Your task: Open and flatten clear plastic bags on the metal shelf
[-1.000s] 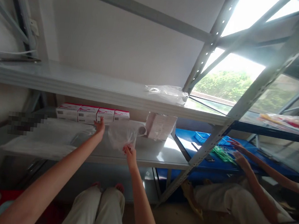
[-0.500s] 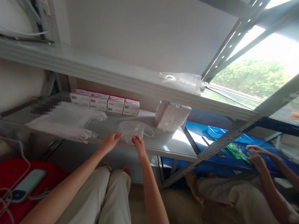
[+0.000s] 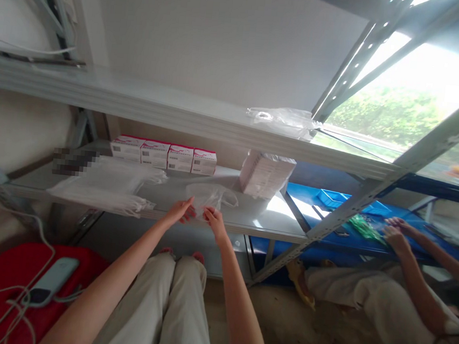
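Observation:
A clear plastic bag (image 3: 207, 194) with a loop handle lies at the front of the middle shelf, partly covered by my fingers. My right hand (image 3: 214, 222) pinches its near edge between thumb and fingertips. Just left of it is my left hand (image 3: 179, 212), thumb raised and fingers apart, close to the bag's left corner with no clear grip on it. To the left lies a flat stack of similar translucent bags (image 3: 102, 181), their gathered handles pointing right.
Several white-and-pink boxes (image 3: 154, 154) line the shelf's back, with a plastic-wrapped white bundle (image 3: 267, 175) to their right. More bags (image 3: 283, 122) lie on the upper shelf (image 3: 179, 105). A power bank (image 3: 50, 282) with cables rests on a red stool. At right, a co-worker's hands (image 3: 398, 234) are near green packaging.
My left hand has loosened its pinch, and its fingers have spread beside the bag. My right hand keeps its hold. The view has shifted slightly, and the co-worker's hands have moved a little.

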Tool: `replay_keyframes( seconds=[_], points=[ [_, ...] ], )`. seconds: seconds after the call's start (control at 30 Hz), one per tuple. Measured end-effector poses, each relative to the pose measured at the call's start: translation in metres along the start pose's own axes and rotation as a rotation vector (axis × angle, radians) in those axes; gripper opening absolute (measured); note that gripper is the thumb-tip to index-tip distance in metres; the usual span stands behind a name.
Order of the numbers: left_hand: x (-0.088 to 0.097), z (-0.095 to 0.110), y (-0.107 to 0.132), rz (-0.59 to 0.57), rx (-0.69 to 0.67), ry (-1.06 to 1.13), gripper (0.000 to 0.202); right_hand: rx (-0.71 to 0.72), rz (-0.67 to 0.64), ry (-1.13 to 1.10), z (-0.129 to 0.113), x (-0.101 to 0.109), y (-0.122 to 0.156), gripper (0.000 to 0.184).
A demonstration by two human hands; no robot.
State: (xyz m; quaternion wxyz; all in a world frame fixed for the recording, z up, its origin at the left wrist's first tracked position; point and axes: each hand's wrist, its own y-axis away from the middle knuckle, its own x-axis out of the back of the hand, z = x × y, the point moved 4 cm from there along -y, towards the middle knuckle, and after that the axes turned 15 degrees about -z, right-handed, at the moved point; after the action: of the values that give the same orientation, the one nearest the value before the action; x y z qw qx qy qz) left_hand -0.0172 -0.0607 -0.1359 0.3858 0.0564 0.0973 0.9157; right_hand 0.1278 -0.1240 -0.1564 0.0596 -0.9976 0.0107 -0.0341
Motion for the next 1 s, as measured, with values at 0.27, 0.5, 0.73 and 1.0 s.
replay_keyframes(
  seconds=[0.27,0.5,0.73,1.0],
  points=[
    [0.033,0.0,0.009,0.158,-0.046,-0.011,0.023,-0.036,-0.138,0.086,-0.005,0.009,0.013,0.049],
    [0.061,-0.019,0.04,0.375,-0.116,-0.004,0.029,-0.011,0.21,0.325,-0.001,0.078,0.029,0.04],
    [0.036,-0.036,0.071,0.338,-0.085,0.185,0.04,-0.088,0.327,0.226,0.015,0.126,0.035,0.048],
    [0.02,-0.041,0.05,0.287,0.012,0.225,0.038,-0.108,0.187,0.203,0.022,0.131,0.034,0.047]
  ],
)
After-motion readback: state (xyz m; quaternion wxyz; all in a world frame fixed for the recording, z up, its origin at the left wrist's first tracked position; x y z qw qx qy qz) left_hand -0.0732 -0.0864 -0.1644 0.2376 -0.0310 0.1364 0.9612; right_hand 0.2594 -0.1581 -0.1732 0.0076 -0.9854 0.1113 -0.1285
